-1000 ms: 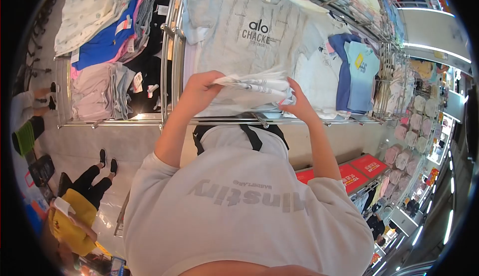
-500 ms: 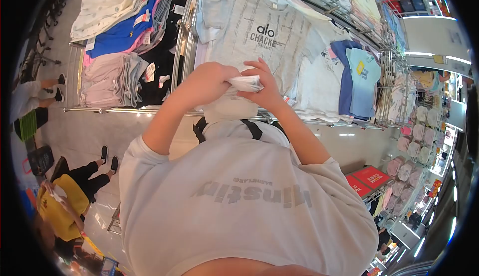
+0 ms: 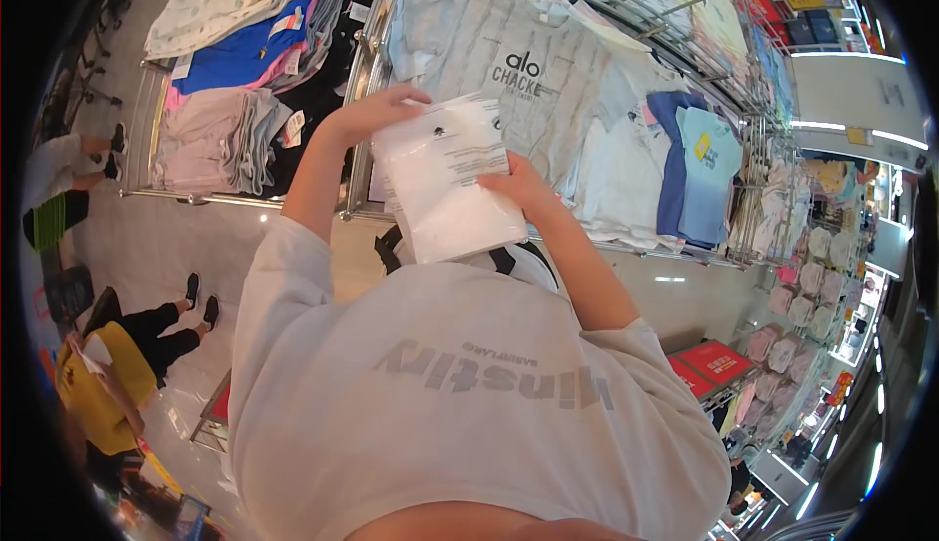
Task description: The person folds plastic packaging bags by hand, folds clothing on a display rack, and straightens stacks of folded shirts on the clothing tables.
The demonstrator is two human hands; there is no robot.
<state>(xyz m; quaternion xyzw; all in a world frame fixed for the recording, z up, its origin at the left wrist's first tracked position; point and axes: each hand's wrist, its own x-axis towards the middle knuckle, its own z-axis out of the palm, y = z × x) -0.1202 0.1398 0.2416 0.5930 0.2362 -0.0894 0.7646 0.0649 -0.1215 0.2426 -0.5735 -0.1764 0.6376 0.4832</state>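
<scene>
A flat white plastic packet with small dark print, perhaps several layers thick, is held up in front of my shirt. My right hand grips its right edge, thumb on the printed face and the other fingers hidden behind. At the upper left corner, my left hand has its fingers stretched out against the top edge. Beyond the packet lies a grey T-shirt with "alo CHACKE" lettering, spread on the rack.
Folded clothes fill the metal rack at the left. A blue T-shirt lies at its right. Another person in yellow is at the lower left. A red sign stands at the right.
The packet has turned from edge-on to show its broad printed face. My left hand has moved left and up, its fingers opening out; my right hand keeps hold at the right edge.
</scene>
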